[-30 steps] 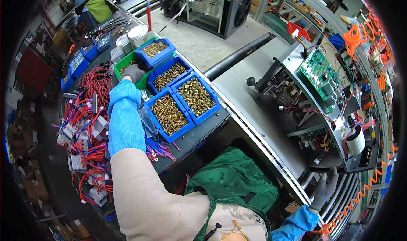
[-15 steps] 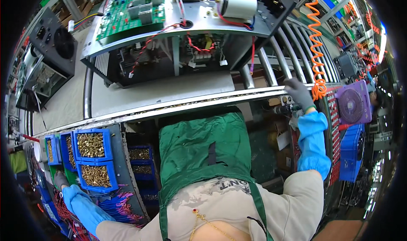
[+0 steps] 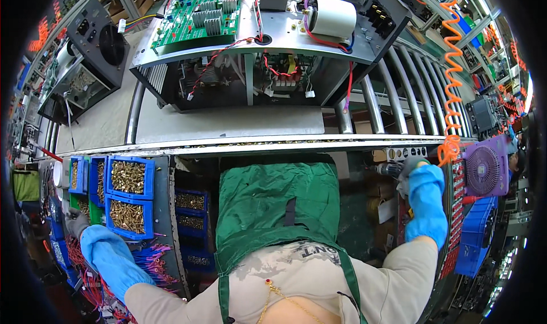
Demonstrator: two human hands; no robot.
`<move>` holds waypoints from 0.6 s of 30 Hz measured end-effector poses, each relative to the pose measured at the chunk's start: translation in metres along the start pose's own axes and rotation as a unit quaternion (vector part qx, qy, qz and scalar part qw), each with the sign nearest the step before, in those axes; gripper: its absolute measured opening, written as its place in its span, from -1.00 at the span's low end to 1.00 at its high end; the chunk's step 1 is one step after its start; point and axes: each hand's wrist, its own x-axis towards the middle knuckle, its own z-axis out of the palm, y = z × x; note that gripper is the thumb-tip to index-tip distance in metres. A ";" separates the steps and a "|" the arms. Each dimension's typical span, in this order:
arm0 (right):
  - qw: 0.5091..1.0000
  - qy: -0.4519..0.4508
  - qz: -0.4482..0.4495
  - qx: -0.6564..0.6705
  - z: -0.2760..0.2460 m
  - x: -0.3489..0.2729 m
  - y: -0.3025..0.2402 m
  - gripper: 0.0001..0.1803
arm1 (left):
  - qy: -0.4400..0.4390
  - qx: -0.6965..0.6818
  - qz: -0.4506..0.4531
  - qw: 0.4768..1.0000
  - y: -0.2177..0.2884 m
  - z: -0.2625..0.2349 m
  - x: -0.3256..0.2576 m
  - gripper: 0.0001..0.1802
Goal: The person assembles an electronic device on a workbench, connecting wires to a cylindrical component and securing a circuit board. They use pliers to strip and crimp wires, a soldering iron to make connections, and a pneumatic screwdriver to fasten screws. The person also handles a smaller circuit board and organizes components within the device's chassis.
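My left hand (image 3: 75,221), in a grey glove and blue sleeve cover, rests low at the left beside blue bins of brass screws (image 3: 129,178); its fingers are curled and I cannot see anything in them. My right hand (image 3: 411,174), gloved the same way, is raised at the right and closed around a dark electric screwdriver (image 3: 388,169) that points left under the bench edge. In front of me stands an open metal chassis (image 3: 228,121) with a green circuit board (image 3: 199,10) and a white cylindrical part (image 3: 334,16) on top.
The chassis sits on a roller conveyor (image 3: 399,104). An orange coiled hose (image 3: 453,90) hangs down at the right next to a purple fan (image 3: 483,170). Red and purple wire bundles (image 3: 149,261) lie below the bins. A green apron (image 3: 273,210) covers my lap.
The view has swung from the screw bins at the left to the chassis ahead. My right hand has gone up to the screwdriver; my left hand stays beside the bins.
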 end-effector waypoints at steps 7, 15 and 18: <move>0.916 0.180 -0.307 0.183 -0.014 -0.117 -0.007 -0.49 | -0.548 -0.681 -0.044 0.484 0.274 -0.085 -0.186 -0.75; 0.805 0.210 -0.405 0.379 0.052 -0.155 -0.147 -0.45 | -0.857 -0.422 -0.106 0.275 0.420 -0.096 -0.505 -0.58; 0.703 0.022 -0.483 0.522 0.063 -0.148 -0.159 -0.23 | -0.835 -0.485 -0.069 0.253 0.432 -0.092 -0.501 -0.57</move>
